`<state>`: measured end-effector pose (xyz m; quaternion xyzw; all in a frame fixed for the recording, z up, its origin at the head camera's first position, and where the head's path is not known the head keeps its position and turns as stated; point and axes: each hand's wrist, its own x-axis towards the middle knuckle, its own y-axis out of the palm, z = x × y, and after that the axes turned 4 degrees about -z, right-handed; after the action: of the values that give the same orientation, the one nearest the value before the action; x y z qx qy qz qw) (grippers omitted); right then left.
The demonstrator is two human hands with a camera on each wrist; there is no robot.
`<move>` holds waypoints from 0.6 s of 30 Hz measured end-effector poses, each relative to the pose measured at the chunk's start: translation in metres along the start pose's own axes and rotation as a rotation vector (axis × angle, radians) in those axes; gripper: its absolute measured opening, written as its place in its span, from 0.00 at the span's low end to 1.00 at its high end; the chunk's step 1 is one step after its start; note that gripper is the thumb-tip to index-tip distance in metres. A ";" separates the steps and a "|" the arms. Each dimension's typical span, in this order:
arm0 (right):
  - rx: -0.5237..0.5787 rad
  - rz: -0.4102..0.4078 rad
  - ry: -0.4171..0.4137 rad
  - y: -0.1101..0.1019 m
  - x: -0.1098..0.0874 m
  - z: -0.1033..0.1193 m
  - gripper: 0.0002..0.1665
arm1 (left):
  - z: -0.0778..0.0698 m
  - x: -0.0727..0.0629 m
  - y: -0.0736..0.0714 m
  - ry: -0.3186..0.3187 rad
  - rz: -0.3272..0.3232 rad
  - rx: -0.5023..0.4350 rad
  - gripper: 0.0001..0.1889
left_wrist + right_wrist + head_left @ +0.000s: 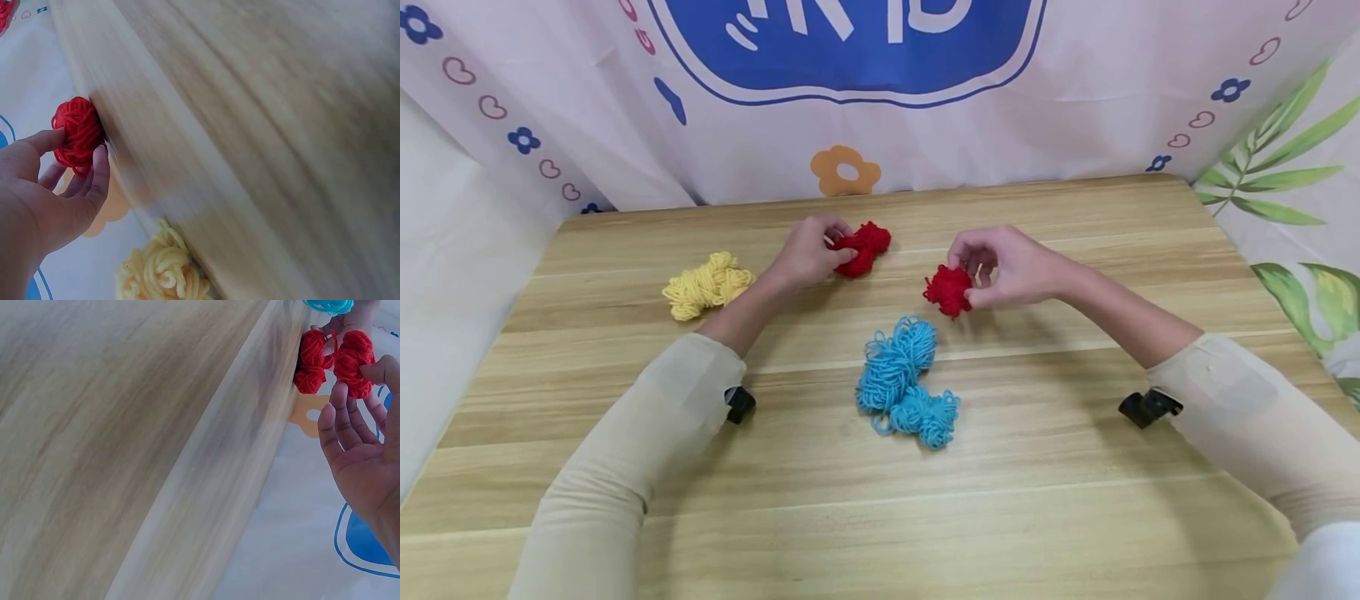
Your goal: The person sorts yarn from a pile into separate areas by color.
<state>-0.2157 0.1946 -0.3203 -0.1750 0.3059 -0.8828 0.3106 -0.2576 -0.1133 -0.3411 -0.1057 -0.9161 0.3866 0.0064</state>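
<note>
beyond the fingers (966, 242), the backdrop's (737, 158) blue badge (850, 71) bears cropped, unreadable white letters (895, 21); farther left stands a pink g (645, 42).

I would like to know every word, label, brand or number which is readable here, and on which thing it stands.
No complete word or number is readable.
Blue emblem on the backdrop cloth: white lettering, cut off by the head picture's upper edge; I cannot quote it.
Pink marks, left of the emblem: unclear.
Left red yarn, right red yarn, yellow yarn, blue yarn: no label visible.
Black wrist devices: too small for reading any marking.
</note>
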 end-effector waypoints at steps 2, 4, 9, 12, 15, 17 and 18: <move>0.000 -0.003 0.000 0.000 0.001 0.000 0.17 | -0.001 0.000 0.000 0.005 0.001 0.005 0.15; 0.000 -0.004 0.005 0.000 0.002 0.000 0.17 | -0.001 -0.001 -0.001 0.010 0.002 0.009 0.15; -0.003 -0.008 0.021 0.001 0.004 -0.002 0.17 | -0.001 -0.003 -0.003 0.018 -0.001 0.005 0.15; -0.005 -0.011 0.031 0.001 0.004 -0.004 0.17 | 0.000 -0.004 -0.004 0.028 -0.001 0.002 0.15; -0.004 -0.015 0.038 0.001 0.006 -0.006 0.17 | 0.001 -0.004 -0.005 0.039 -0.002 0.002 0.15; -0.007 -0.019 0.039 0.001 0.007 -0.006 0.17 | 0.002 -0.005 -0.006 0.044 -0.004 0.005 0.15; -0.008 -0.020 0.039 0.001 0.007 -0.006 0.17 | 0.002 -0.006 -0.006 0.045 -0.006 0.008 0.15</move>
<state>-0.2238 0.1919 -0.3250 -0.1623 0.3136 -0.8879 0.2949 -0.2532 -0.1202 -0.3376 -0.1117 -0.9146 0.3876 0.0287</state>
